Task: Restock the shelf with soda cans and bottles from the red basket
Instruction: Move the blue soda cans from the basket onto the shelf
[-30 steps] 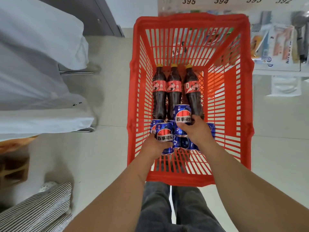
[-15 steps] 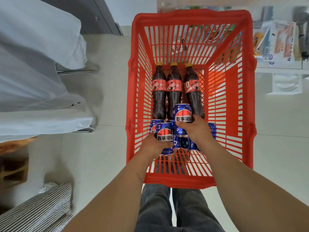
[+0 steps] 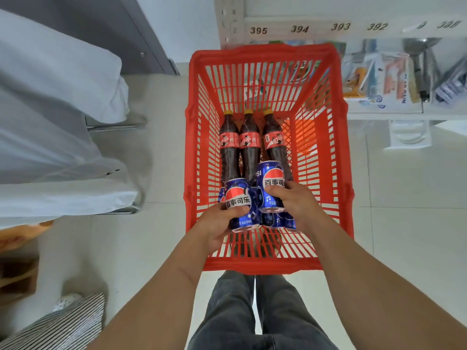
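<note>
Left hand (image 3: 217, 223) wraps one blue can (image 3: 238, 203), right hand (image 3: 293, 200) another (image 3: 270, 186), both inside red basket (image 3: 326, 263); lift straight up, clear the bottles (image 3: 250, 145); keep upright.

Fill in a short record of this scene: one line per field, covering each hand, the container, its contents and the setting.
Left hand: grips blue can
Right hand: grips second blue can
Container: red basket
Left inside: three cola bottles, more cans
Behind: shelf numbered 395 to 392
</note>
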